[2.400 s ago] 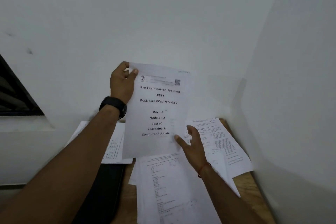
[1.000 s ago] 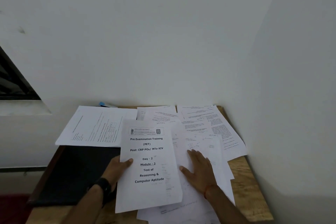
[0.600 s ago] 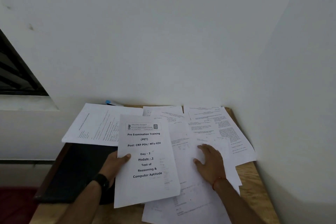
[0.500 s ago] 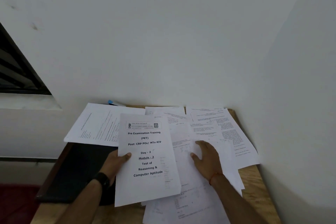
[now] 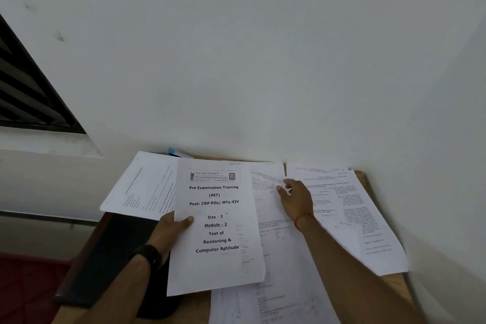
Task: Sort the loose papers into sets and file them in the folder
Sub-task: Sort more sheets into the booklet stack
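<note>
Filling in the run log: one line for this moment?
left hand: holds cover sheet | right hand: touches loose papers | folder: on table, left

The left hand (image 5: 171,229) gripped a cover sheet (image 5: 215,229) headed "Pre Examination Training", thumb on its face; the right hand (image 5: 295,200) lay with fingers extended on loose papers (image 5: 349,218) spread over the wooden table (image 5: 394,284); a black folder (image 5: 110,258) lay at the left; white walls met behind.

Loose white printed papers (image 5: 363,218) overlapping, spread flat; black folder (image 5: 110,258) left, partly covered.
</note>
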